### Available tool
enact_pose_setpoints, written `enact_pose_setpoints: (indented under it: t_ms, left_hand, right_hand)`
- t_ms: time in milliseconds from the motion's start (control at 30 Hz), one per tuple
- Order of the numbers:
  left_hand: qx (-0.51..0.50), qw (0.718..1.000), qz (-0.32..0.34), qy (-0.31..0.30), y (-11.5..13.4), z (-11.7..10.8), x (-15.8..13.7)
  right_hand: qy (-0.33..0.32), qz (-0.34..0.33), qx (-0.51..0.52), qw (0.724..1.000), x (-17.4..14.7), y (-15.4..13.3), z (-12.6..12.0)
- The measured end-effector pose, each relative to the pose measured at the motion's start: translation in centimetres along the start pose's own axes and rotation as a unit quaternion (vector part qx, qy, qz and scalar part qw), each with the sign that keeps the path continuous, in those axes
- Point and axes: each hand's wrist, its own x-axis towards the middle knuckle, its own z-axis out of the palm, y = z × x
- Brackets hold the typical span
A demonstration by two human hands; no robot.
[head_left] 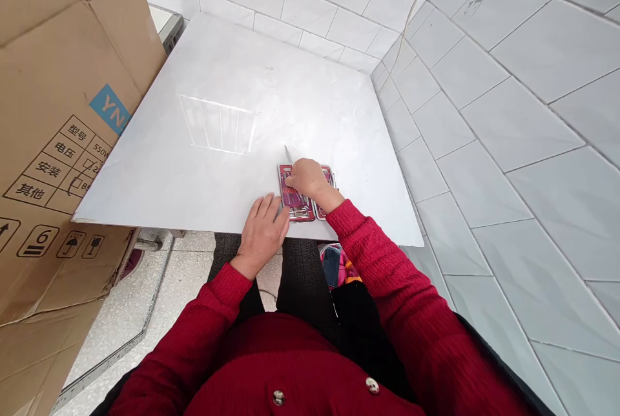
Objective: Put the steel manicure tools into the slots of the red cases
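Note:
An opened manicure set (pixel 300 214) with a red lining lies near the table's front edge, several small metal tools lined up in its left half. Over the middle of the case, my right hand (pixel 307 177) is closed in a pinch. From its fingers a thin silver pointed tool (pixel 288 155) sticks out past the case's far edge; its handle is hidden, so its exact kind cannot be made out. My left hand (pixel 264 230) lies flat on the table with fingers stretched out, the thumb side close against the case's left edge. My right hand covers part of the right half.
The white table (pixel 310 99) reaches back to a tiled wall (pixel 300 9), with more tiles (pixel 547 164) along the right. A big cardboard box (pixel 62 99) stands hard against the left side. A pale cable (pixel 411 9) hangs in the corner. Colourful cloth (pixel 341 267) shows below the table.

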Motion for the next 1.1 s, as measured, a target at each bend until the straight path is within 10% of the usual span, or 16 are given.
enact_pose_setpoints:
  t_ms: [433,1100]
  left_hand:
    - [0.002,1.000,-0.007,-0.008,0.0,-0.1,0.0]
    - [-0.014,0.999,-0.015,-0.026,0.0,-0.1,0.0]
  right_hand:
    - [0.031,0.086,0.103,0.990,6.5,1.9,-2.8]
    - [0.008,0.041,0.091,0.995,6.3,0.9,-1.3]
